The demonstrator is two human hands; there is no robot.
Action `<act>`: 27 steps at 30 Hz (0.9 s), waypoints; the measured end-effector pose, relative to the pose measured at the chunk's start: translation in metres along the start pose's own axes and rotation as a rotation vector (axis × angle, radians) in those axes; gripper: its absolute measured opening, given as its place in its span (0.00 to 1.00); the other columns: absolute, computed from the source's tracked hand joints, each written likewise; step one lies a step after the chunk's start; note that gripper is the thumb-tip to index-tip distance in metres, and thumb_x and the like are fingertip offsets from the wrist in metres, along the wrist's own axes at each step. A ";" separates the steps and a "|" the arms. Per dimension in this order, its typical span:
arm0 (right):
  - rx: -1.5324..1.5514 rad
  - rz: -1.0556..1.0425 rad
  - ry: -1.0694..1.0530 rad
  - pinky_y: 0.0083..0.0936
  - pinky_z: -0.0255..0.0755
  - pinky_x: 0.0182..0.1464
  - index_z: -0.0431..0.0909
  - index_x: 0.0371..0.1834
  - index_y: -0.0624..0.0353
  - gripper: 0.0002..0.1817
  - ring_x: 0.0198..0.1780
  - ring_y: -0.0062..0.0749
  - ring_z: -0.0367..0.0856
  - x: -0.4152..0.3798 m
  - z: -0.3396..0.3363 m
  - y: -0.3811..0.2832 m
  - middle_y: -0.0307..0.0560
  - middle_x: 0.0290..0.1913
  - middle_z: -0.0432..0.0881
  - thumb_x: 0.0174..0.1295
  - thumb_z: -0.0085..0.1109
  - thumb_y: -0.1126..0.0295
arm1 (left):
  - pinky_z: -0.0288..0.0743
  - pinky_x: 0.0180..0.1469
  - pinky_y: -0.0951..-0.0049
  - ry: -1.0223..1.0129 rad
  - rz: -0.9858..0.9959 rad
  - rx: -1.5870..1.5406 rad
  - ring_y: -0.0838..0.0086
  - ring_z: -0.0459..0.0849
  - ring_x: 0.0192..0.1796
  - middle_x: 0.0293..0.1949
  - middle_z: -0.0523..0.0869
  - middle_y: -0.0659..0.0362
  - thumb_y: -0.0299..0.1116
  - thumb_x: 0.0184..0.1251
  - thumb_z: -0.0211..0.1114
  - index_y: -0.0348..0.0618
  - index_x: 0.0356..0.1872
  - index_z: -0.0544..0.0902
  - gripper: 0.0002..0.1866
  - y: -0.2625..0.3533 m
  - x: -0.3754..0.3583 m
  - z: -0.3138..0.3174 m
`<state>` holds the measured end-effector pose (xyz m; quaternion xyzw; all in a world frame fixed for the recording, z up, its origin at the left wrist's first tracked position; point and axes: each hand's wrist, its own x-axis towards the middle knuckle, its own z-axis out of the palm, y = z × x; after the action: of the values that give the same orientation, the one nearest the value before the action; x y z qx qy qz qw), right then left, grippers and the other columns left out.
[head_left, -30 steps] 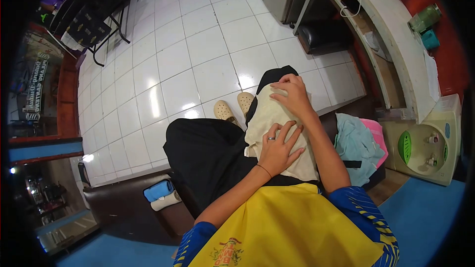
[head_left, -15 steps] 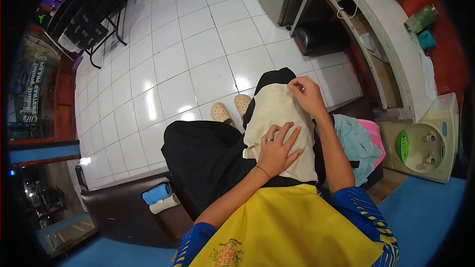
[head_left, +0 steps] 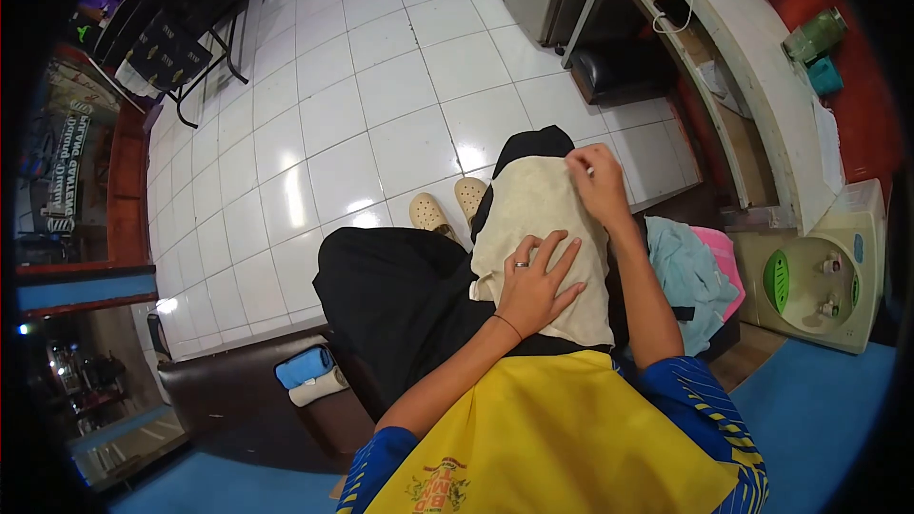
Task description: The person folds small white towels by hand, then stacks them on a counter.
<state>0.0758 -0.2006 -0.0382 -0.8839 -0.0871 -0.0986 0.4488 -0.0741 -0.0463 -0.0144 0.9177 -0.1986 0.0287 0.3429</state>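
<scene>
A cream cloth lies spread lengthwise over my right thigh, on black trousers. My left hand, with a ring on one finger, rests flat on the cloth's near half, fingers spread. At the cloth's far right corner is my right hand, its fingers curled in a pinch at the edge; the fingertips partly hide what is between them.
On the brown seat to my left are a rolled blue cloth and a rolled cream cloth. Light blue fabric and pink fabric are heaped to my right, beside a water dispenser. Beige clogs stand on white tiles.
My right hand has shifted slightly along the cloth's far right edge, its fingers closing in more. The left hand stays flat in the same place. The view has tilted very slightly.
</scene>
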 end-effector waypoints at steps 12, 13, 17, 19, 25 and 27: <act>0.134 0.089 -0.118 0.24 0.74 0.40 0.85 0.40 0.60 0.07 0.39 0.28 0.80 -0.013 -0.023 -0.007 0.43 0.40 0.81 0.61 0.65 0.70 | 0.63 0.57 0.55 0.009 0.022 0.018 0.57 0.68 0.60 0.67 0.69 0.59 0.48 0.61 0.67 0.52 0.68 0.73 0.33 0.000 0.002 0.000; 0.116 0.093 -0.221 0.24 0.74 0.42 0.85 0.40 0.60 0.08 0.41 0.30 0.80 -0.014 -0.019 -0.018 0.44 0.40 0.80 0.59 0.67 0.69 | 0.63 0.57 0.55 0.008 0.023 0.026 0.57 0.68 0.60 0.67 0.69 0.58 0.48 0.61 0.67 0.52 0.68 0.73 0.33 -0.001 0.002 0.001; -0.074 -0.126 -0.302 0.29 0.72 0.49 0.86 0.39 0.60 0.09 0.45 0.39 0.78 -0.017 0.005 -0.017 0.45 0.36 0.79 0.57 0.68 0.70 | 0.62 0.57 0.55 0.005 0.021 0.038 0.57 0.68 0.60 0.66 0.69 0.58 0.48 0.62 0.67 0.51 0.68 0.73 0.33 -0.001 0.002 0.001; -0.123 -0.154 -0.266 0.33 0.72 0.47 0.86 0.37 0.61 0.06 0.44 0.44 0.78 -0.014 0.010 -0.015 0.47 0.35 0.79 0.58 0.66 0.73 | 0.62 0.57 0.55 0.009 0.025 0.037 0.57 0.68 0.60 0.66 0.69 0.58 0.48 0.61 0.67 0.51 0.68 0.74 0.33 -0.002 0.001 0.002; -0.009 0.062 0.153 0.32 0.76 0.41 0.84 0.37 0.63 0.06 0.37 0.41 0.82 -0.016 -0.014 0.012 0.52 0.37 0.82 0.63 0.61 0.72 | 0.62 0.58 0.56 -0.008 0.020 -0.002 0.56 0.68 0.60 0.66 0.70 0.57 0.48 0.62 0.67 0.51 0.68 0.74 0.33 -0.003 0.001 -0.003; -0.021 0.141 0.259 0.28 0.75 0.38 0.83 0.37 0.64 0.08 0.33 0.35 0.81 -0.024 -0.027 0.028 0.49 0.34 0.83 0.65 0.62 0.69 | 0.61 0.60 0.55 -0.003 0.022 -0.046 0.54 0.68 0.60 0.66 0.71 0.57 0.47 0.62 0.67 0.51 0.68 0.74 0.32 -0.003 0.003 -0.005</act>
<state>0.0569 -0.2406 -0.0499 -0.8723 0.0350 -0.1808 0.4530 -0.0701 -0.0423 -0.0120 0.9074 -0.2099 0.0265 0.3632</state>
